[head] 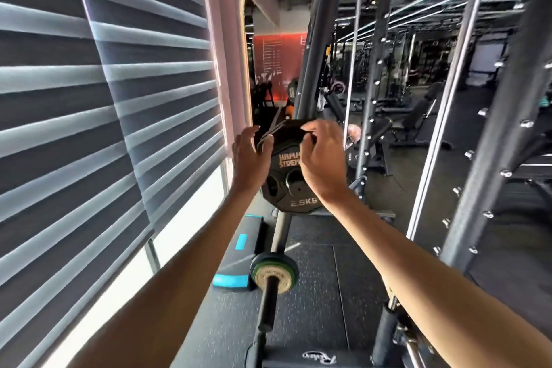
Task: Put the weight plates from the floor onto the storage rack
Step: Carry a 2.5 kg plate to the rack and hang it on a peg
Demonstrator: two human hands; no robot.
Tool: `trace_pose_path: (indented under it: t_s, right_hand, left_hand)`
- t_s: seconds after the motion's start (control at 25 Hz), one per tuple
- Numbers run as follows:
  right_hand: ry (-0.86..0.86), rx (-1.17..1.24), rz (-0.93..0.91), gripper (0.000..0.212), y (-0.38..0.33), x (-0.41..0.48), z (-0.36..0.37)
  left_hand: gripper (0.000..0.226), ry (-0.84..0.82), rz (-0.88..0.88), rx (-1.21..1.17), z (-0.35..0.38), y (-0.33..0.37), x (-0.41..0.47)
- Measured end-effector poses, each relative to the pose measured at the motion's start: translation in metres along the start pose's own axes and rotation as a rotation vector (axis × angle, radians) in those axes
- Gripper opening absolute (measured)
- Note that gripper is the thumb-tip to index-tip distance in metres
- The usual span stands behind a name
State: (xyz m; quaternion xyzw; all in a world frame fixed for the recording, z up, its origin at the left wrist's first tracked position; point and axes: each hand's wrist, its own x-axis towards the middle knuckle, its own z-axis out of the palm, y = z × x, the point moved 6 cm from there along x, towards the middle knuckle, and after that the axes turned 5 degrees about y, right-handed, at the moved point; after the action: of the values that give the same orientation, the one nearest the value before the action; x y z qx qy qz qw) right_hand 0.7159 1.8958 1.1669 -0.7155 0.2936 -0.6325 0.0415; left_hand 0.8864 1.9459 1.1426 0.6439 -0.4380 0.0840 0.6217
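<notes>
Seating the 2.5 kg weight plate (286, 188) on the storage rack (313, 69), far centre. It is best kept square to the rack and pushed fully home before release. Left hand (249, 155): grip spread, straight fingers against the plate's left rim. Right hand (321, 158): grip curled around the top rim.

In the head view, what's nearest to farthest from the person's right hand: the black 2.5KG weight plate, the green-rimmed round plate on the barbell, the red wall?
1. Black 2.5KG weight plate: in the right hand, gripped at its top edge.
2. Green-rimmed round plate: below, on the barbell end.
3. Red wall: far behind, beyond the doorway.
</notes>
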Motion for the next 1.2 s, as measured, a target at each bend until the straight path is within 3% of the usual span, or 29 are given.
trace_pose_path:
  t_s: [0.12, 0.32, 0.44, 0.56, 0.72, 0.92, 1.2]
  right_hand:
    - [0.042, -0.134, 0.099, 0.033, 0.051, -0.001, -0.007]
    - [-0.139, -0.049, 0.247, 0.061, 0.106, -0.027, 0.017]
    - [-0.159, 0.089, 0.379, 0.071, 0.12, -0.027, 0.025]
    - [-0.145, 0.239, 0.493, 0.067, 0.124, -0.028, 0.031]
    - [-0.135, 0.311, 0.518, 0.061, 0.125, -0.03, 0.033]
    - [-0.144, 0.228, 0.518, 0.074, 0.122, -0.03, 0.034]
    - [-0.113, 0.189, 0.49, 0.074, 0.114, -0.03, 0.028]
  left_hand:
    - [0.063, -0.127, 0.141, 0.068, 0.025, -0.003, -0.01]
    - [0.069, -0.174, 0.204, 0.124, 0.04, -0.034, -0.016]
    - [0.069, -0.134, 0.143, 0.079, 0.043, -0.053, -0.006]
    - [0.063, -0.128, 0.049, -0.123, 0.058, -0.07, 0.005]
    - [0.061, -0.074, -0.049, -0.236, 0.068, -0.079, 0.003]
    - [0.056, -0.044, 0.0, -0.274, 0.065, -0.076, 0.001]
    - [0.055, -0.05, 0.021, -0.256, 0.061, -0.069, 0.001]
